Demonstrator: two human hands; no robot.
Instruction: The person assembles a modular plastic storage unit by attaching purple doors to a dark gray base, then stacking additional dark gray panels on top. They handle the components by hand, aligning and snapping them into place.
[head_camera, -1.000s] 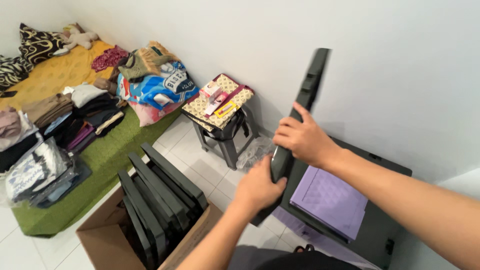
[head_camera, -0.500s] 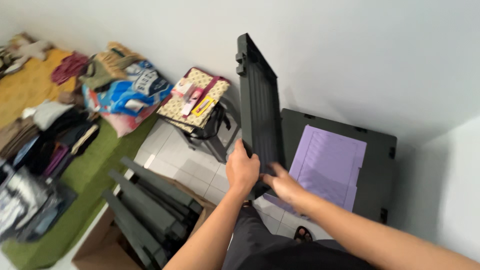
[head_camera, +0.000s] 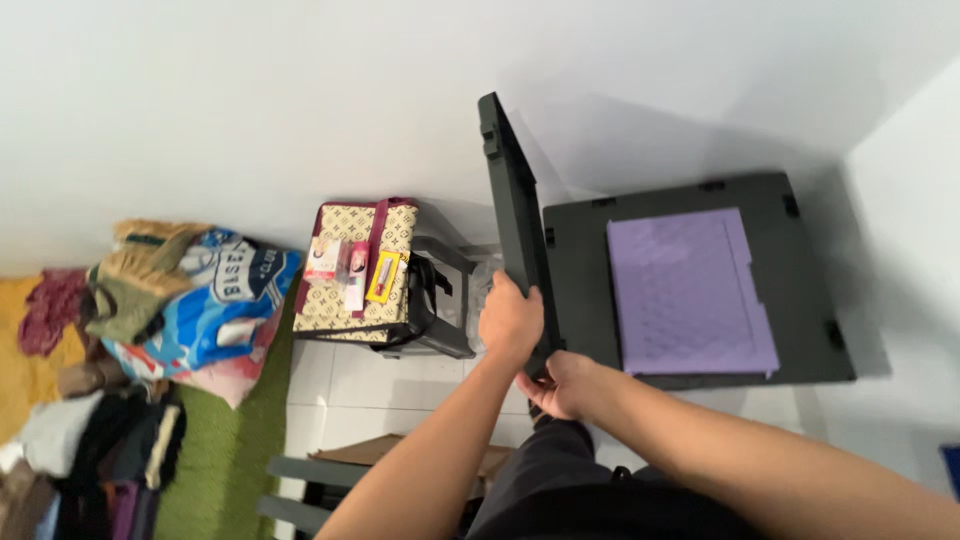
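Observation:
A dark grey plastic panel (head_camera: 514, 205) stands upright along the left edge of a flat dark grey base panel (head_camera: 690, 200) on the floor by the white wall. My left hand (head_camera: 509, 322) grips the upright panel's lower left side. My right hand (head_camera: 560, 383) holds its bottom corner where it meets the base. A purple plastic sheet (head_camera: 688, 292) lies flat on the base.
A small dark stool (head_camera: 440, 300) with a patterned box (head_camera: 355, 265) on it stands left of the panel. Bags and piles of clothes (head_camera: 170, 300) lie on a green mat (head_camera: 225, 450) at far left. A cardboard box (head_camera: 400, 460) with more dark panels sits near my knees.
The view has swung right and down. The panel, held tilted in the air a second ago, now stands upright at the base's left edge, with both hands lower on it.

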